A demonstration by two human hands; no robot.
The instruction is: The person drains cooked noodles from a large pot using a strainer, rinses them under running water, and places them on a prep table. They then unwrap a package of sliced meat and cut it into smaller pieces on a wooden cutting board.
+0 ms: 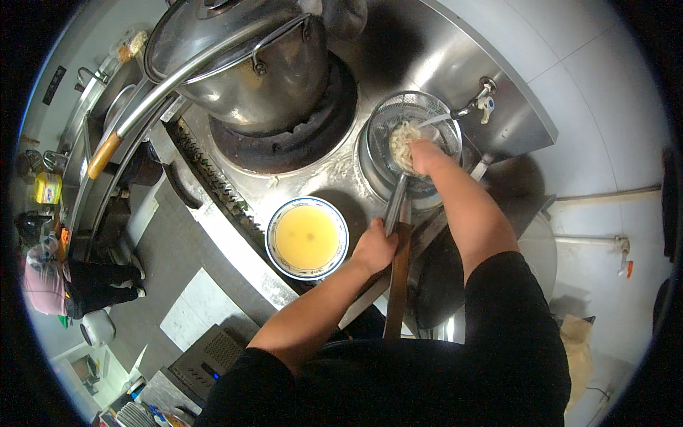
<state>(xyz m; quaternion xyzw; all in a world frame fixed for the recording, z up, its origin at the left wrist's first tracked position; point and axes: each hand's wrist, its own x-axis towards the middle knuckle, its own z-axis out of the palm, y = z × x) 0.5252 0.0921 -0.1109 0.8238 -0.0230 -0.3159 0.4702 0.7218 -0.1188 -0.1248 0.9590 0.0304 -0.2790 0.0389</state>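
Note:
My left hand (375, 246) is closed around a metal handle (395, 203) that runs up to a wire-mesh strainer (376, 120). The strainer sits over a round metal pot (368, 168). My right hand (427, 157) reaches into it, with its fingers among pale, wet food strips (401, 140); the fingertips are hidden. Water runs from a wall tap (472, 107) towards the food. Alongside the metal handle lies a wooden handle (399, 283), whose far end I cannot trace clearly. Left of my left hand stands a blue-rimmed white bowl (270, 243) of yellow liquid.
A large lidded stockpot (256, 96) stands on a dark burner ring (283, 155). Across its lid reaches a long metal utensil with a wooden grip (105, 155). A grated drain channel (213, 181) edges the steel counter. At far left is another person (48, 283).

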